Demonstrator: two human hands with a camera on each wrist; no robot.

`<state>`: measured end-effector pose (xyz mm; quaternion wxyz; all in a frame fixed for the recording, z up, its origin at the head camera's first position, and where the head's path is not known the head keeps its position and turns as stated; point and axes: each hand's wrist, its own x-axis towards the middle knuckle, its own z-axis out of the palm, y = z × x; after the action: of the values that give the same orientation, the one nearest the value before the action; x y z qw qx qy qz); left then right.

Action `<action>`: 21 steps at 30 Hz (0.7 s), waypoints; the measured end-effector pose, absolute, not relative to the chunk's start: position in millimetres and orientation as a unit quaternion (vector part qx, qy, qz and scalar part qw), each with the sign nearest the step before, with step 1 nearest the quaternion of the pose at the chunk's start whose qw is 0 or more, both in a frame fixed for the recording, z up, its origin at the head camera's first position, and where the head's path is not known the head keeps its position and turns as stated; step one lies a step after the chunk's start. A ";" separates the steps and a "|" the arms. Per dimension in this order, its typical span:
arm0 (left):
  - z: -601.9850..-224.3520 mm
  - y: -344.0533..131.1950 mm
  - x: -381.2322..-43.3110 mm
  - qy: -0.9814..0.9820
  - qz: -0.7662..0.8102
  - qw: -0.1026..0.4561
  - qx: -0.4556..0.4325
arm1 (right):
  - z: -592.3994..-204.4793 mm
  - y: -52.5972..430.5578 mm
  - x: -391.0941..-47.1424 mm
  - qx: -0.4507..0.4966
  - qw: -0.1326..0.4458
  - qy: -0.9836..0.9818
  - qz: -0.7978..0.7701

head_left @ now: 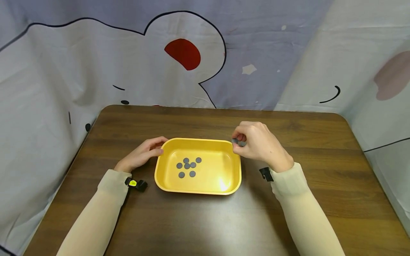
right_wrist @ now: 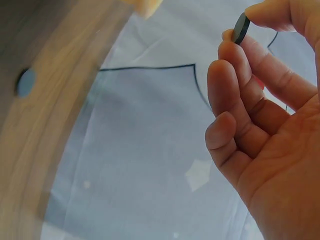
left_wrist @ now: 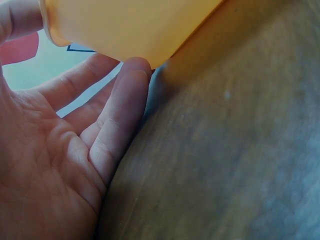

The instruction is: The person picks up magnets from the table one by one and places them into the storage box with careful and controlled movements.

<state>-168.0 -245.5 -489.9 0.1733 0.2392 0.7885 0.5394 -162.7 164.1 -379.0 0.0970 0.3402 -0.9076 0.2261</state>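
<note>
A shallow yellow tray [head_left: 197, 192] with rounded corners sits on the table. Several small dark grey discs [head_left: 181, 175] lie flat inside it, grouped left of its middle. My left hand [head_left: 142, 153] holds the tray's left end, thumb at the rim and the other fingertips against the outer wall. Over the tray's right rim, my right hand [head_left: 261, 145] pinches one grey disc [right_wrist: 241, 28] on edge between thumb and fingertips. Another disc [right_wrist: 26, 82] lies on the table beneath this hand, partly hidden by it in the head view.
The brown wood-grain table [head_left: 205, 220] has rounded far corners. Behind and beside it hangs a pale printed cloth [head_left: 256, 53]. Black straps with small devices sit on both wrists, the left one with a yellow-green marking [head_left: 132, 183].
</note>
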 end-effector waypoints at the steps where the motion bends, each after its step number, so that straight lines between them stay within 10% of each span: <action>1: -489.8 -245.4 -167.9 0.787 0.541 0.174 0.239 | -377.3 160.3 -163.2 0.344 0.096 -0.906 0.228; 21: -488.5 -245.0 -168.1 0.774 0.557 0.180 0.242 | -381.5 91.8 -170.1 0.413 0.053 -0.874 0.250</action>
<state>-168.1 -245.0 -488.5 0.1803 0.2422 0.7737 0.5569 -170.1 91.8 -381.5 0.0532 0.4128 -0.8742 0.2499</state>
